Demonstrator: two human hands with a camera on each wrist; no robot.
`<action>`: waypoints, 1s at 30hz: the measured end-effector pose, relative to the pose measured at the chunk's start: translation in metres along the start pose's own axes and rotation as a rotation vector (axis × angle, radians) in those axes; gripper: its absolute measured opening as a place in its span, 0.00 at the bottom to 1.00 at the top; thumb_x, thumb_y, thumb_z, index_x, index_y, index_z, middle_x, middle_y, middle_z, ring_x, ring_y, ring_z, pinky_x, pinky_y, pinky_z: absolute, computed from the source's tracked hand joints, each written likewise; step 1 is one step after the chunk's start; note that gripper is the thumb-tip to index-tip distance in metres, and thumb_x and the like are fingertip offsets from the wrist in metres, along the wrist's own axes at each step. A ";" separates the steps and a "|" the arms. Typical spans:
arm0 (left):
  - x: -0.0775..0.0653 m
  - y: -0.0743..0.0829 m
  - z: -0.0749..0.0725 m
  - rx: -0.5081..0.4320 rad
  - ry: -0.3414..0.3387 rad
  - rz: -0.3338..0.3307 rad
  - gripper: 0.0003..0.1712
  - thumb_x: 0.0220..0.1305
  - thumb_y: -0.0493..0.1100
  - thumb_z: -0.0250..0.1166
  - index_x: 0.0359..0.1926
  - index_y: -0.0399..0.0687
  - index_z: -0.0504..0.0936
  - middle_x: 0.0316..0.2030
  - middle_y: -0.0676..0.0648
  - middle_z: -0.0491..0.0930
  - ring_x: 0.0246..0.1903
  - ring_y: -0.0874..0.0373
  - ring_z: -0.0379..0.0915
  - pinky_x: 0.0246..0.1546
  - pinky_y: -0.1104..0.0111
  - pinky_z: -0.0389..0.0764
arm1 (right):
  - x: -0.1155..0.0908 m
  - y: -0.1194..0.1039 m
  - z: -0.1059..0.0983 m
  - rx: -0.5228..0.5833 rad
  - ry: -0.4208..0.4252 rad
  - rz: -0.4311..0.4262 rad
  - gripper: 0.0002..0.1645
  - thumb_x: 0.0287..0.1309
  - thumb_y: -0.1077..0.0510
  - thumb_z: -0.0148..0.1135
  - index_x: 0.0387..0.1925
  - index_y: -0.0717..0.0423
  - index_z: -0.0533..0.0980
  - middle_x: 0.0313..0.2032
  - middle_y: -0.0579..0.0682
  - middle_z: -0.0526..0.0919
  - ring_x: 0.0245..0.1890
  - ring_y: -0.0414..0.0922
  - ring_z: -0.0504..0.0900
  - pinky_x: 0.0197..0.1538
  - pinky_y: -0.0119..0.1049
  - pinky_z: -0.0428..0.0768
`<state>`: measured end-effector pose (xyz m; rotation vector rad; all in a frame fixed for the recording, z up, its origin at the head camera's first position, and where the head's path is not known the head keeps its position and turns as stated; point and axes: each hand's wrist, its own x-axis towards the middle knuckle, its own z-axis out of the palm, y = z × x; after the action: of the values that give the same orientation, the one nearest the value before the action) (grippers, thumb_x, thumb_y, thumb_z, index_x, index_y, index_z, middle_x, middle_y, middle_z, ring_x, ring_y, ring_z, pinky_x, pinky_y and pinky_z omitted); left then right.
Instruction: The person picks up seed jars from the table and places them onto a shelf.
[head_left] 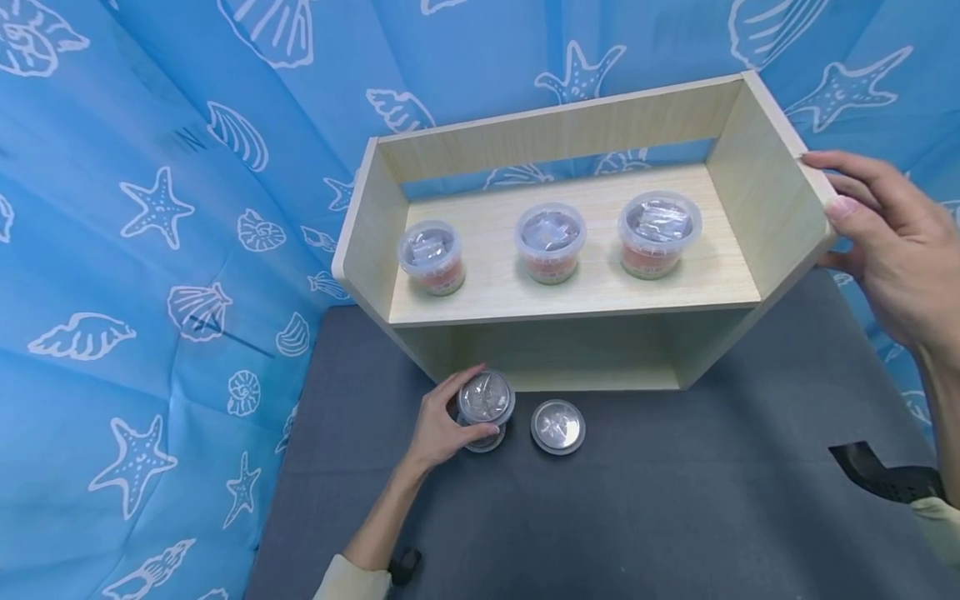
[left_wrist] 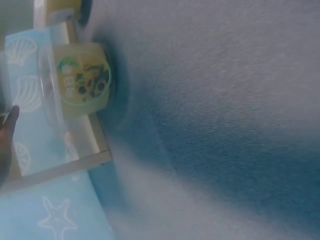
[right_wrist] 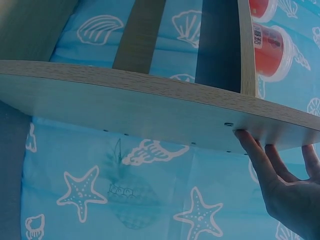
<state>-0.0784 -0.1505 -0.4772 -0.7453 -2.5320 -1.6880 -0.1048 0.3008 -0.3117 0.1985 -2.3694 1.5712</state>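
Observation:
My left hand (head_left: 441, 427) grips a clear-lidded plastic cup (head_left: 486, 397) between thumb and fingers, in front of the shelf's lower opening. In the head view it overlaps a second lidded cup (head_left: 486, 443). Another lidded cup (head_left: 558, 427) stands just to the right on the table. The left wrist view shows a yellow cup (left_wrist: 82, 80) with a round printed label standing on the cloth. My right hand (head_left: 900, 237) holds the right side panel (head_left: 783, 158) of a pale wooden two-tier shelf, with fingertips (right_wrist: 242, 134) against its outer face.
Three lidded cups with reddish contents, left (head_left: 432, 258), middle (head_left: 551, 242) and right (head_left: 658, 233), stand on the upper tier (head_left: 487, 287). A dark grey cloth (head_left: 637, 508) covers the table. Blue shell-patterned curtain (head_left: 150, 275) hangs behind and at the left.

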 end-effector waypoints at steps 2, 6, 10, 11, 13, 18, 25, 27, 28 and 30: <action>0.005 -0.004 0.000 -0.019 0.018 -0.008 0.47 0.41 0.32 0.81 0.66 0.35 0.73 0.59 0.38 0.76 0.56 0.49 0.76 0.56 0.66 0.78 | 0.001 0.000 0.000 -0.002 0.002 -0.004 0.29 0.77 0.62 0.41 0.75 0.47 0.59 0.71 0.52 0.63 0.62 0.45 0.67 0.73 0.49 0.59; 0.011 -0.011 -0.001 -0.034 0.047 -0.026 0.45 0.44 0.31 0.80 0.66 0.34 0.72 0.59 0.36 0.76 0.55 0.47 0.76 0.53 0.66 0.80 | 0.002 0.000 0.001 0.000 0.007 -0.005 0.28 0.77 0.62 0.42 0.75 0.47 0.60 0.70 0.52 0.64 0.62 0.45 0.68 0.72 0.48 0.60; 0.017 -0.019 -0.001 -0.046 0.065 -0.066 0.44 0.47 0.32 0.79 0.67 0.34 0.70 0.59 0.36 0.76 0.55 0.46 0.76 0.52 0.67 0.80 | 0.001 0.001 0.001 0.001 0.013 -0.005 0.28 0.77 0.62 0.42 0.75 0.47 0.60 0.70 0.51 0.64 0.62 0.45 0.68 0.73 0.49 0.59; 0.018 -0.021 -0.001 -0.050 0.068 -0.078 0.44 0.48 0.32 0.78 0.67 0.35 0.69 0.59 0.36 0.75 0.55 0.47 0.76 0.53 0.67 0.80 | 0.001 0.001 0.001 0.000 0.014 -0.004 0.28 0.77 0.62 0.42 0.75 0.47 0.60 0.70 0.51 0.65 0.62 0.45 0.68 0.73 0.49 0.59; 0.020 -0.026 0.000 -0.064 0.072 -0.095 0.45 0.49 0.33 0.78 0.68 0.35 0.69 0.61 0.37 0.74 0.57 0.47 0.75 0.54 0.67 0.79 | 0.001 0.001 0.001 0.001 0.017 -0.001 0.28 0.77 0.62 0.42 0.74 0.47 0.60 0.70 0.51 0.65 0.62 0.45 0.68 0.73 0.49 0.59; 0.025 -0.037 0.006 -0.066 0.086 -0.104 0.44 0.50 0.33 0.78 0.68 0.37 0.70 0.63 0.38 0.72 0.60 0.46 0.71 0.59 0.65 0.76 | 0.001 0.002 0.001 0.003 0.012 0.002 0.28 0.77 0.62 0.42 0.75 0.47 0.60 0.70 0.51 0.64 0.62 0.45 0.67 0.72 0.48 0.61; 0.029 -0.064 0.022 -0.042 0.144 -0.152 0.45 0.51 0.34 0.78 0.70 0.38 0.68 0.65 0.37 0.70 0.64 0.44 0.67 0.62 0.56 0.73 | 0.001 0.002 0.002 -0.009 0.010 -0.014 0.28 0.77 0.61 0.42 0.75 0.48 0.60 0.70 0.52 0.64 0.63 0.45 0.67 0.72 0.46 0.61; 0.030 -0.076 0.027 -0.032 0.171 -0.177 0.46 0.50 0.35 0.78 0.70 0.41 0.68 0.66 0.38 0.69 0.65 0.44 0.66 0.63 0.55 0.71 | 0.001 0.002 0.002 -0.008 0.009 -0.015 0.28 0.77 0.61 0.42 0.75 0.47 0.60 0.70 0.52 0.64 0.63 0.45 0.67 0.72 0.46 0.61; 0.030 -0.081 0.030 -0.029 0.181 -0.190 0.46 0.50 0.36 0.79 0.70 0.43 0.68 0.67 0.39 0.69 0.66 0.45 0.65 0.64 0.54 0.70 | 0.001 0.002 0.002 -0.007 0.009 -0.014 0.28 0.77 0.61 0.42 0.75 0.48 0.60 0.70 0.52 0.64 0.63 0.45 0.67 0.72 0.46 0.61; 0.030 -0.090 0.033 -0.027 0.198 -0.210 0.47 0.50 0.38 0.79 0.71 0.47 0.69 0.67 0.42 0.69 0.67 0.47 0.65 0.66 0.55 0.67 | 0.001 0.002 0.002 -0.001 0.012 -0.012 0.28 0.77 0.62 0.42 0.75 0.47 0.60 0.70 0.51 0.65 0.62 0.46 0.67 0.72 0.46 0.61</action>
<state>-0.1317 -0.1380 -0.5618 -0.3021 -2.5268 -1.7571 -0.1067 0.3003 -0.3140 0.2020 -2.3558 1.5613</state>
